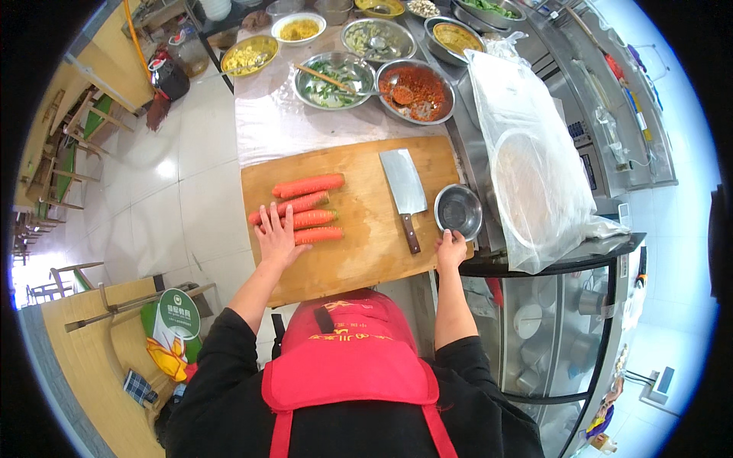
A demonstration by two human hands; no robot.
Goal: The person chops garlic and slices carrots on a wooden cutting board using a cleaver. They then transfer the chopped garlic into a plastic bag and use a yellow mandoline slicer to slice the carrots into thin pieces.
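Observation:
Several carrots (pixel 309 185) lie side by side on a wooden cutting board (pixel 355 257). My left hand (pixel 278 237) rests palm down across the lower ones, its fingers spread and not wrapped around any. To the right of the carrots, a cleaver (pixel 404 182) with a steel blade lies flat, its wooden handle towards me. My right hand (pixel 451 250) grips the near rim of a small steel bowl (pixel 458 210) at the board's right edge. Nothing solid shows inside that bowl.
Beyond the board stand a steel bowl of chopped red chilli (pixel 421 86), a bowl of cut greens (pixel 326 86) with chopsticks, and several more food bowls. A plastic-covered round container (pixel 524 183) is at right, above a glass-fronted cabinet (pixel 538 332).

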